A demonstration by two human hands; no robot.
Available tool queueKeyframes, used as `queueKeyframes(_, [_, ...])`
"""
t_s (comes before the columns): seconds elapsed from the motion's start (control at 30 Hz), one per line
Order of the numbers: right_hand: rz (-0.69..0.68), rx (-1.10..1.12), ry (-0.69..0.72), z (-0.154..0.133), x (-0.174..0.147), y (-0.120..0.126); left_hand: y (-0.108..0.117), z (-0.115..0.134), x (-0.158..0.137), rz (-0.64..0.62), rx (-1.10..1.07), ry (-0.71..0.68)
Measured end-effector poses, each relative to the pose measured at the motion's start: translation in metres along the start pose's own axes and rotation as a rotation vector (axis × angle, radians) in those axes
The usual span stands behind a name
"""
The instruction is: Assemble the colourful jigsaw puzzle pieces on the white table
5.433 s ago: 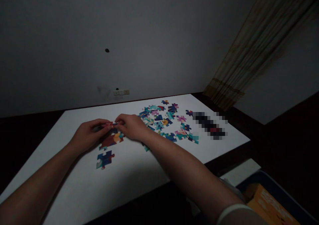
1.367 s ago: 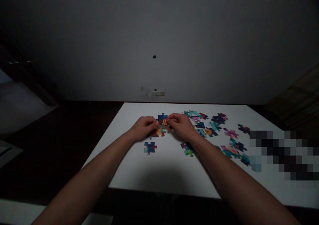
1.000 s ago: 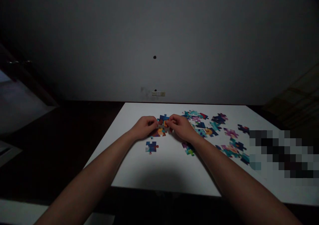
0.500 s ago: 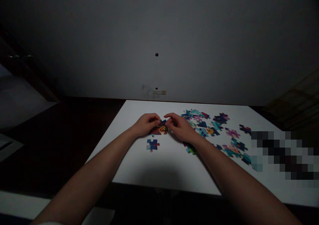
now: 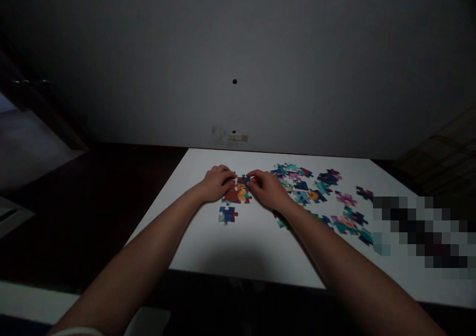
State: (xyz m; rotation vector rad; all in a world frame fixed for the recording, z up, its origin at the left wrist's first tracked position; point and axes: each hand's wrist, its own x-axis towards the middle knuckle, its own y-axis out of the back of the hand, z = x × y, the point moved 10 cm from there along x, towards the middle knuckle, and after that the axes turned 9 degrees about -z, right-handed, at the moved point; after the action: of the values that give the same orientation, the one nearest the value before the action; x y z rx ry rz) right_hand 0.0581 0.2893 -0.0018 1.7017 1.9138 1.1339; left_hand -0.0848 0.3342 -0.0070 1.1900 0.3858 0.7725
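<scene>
A small joined patch of jigsaw puzzle pieces, red-brown with yellow-orange figures, lies flat on the white table. My left hand is at its upper left, thumb and fingers closed on a puzzle piece mostly hidden under them. From the right, my right hand pinches the edge of a dark blue and red puzzle piece at the top of the patch. A narrow white gap shows between the two held pieces. Just below the patch lies a loose blue puzzle piece with red knobs.
Many loose puzzle pieces are spread right of my right hand, some beneath my right forearm. A pixelated area covers the table's right side. Behind the table stands a grey wall with a socket strip.
My left hand has shifted slightly left and up, and my right hand slightly right. More of the patch and the dark blue and red piece now shows between them.
</scene>
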Motion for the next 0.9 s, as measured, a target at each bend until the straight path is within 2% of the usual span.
queueKeyframes(0.13, [-0.021, -0.14, 0.019, -0.003, 0.001, -0.004, -0.003, 0.007, 0.0, -0.022, -0.012, -0.041])
queueKeyframes(0.53, [-0.002, -0.347, 0.121, -0.02, 0.0, -0.004, -0.004, 0.005, 0.001, -0.019, -0.013, -0.028])
queueKeyframes(0.7, [-0.073, -0.353, 0.187, -0.026, -0.001, -0.011, -0.004, 0.006, 0.001, -0.006, -0.004, -0.035])
queueKeyframes(0.9, [-0.128, -0.373, 0.199, -0.027, -0.001, -0.017, -0.003, 0.007, 0.002, -0.015, 0.01, -0.045])
